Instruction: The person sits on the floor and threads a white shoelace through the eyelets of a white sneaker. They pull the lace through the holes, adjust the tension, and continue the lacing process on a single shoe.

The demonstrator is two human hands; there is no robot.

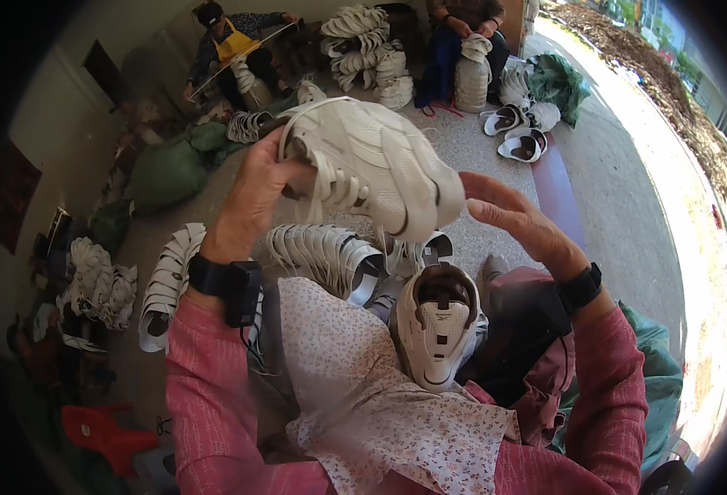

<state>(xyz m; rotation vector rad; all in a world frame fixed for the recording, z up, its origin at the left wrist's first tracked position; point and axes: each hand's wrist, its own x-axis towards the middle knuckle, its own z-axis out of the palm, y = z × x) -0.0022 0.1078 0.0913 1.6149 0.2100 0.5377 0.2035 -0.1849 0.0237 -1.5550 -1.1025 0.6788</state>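
Note:
A white shoe upper (372, 161) is raised in front of me, tilted on its side with its laces hanging toward the left. My left hand (260, 186) is closed round its heel opening, the fingers partly inside and hidden. Close to the toe end, my right hand (516, 214) is open with its fingers stretched out; I cannot tell whether it touches the upper. Between my knees stands another white upper (442, 338), toe down, its tongue facing me. A flower-patterned cloth (363, 396) covers my lap.
A row of nested white uppers (322, 252) lies beyond my knees, and another row (169, 285) lies left. Green sacks (169, 173) are piled at the left. A red stool (108, 433) is at lower left. Two other people (236, 45) sit at the back among stacked uppers (363, 49).

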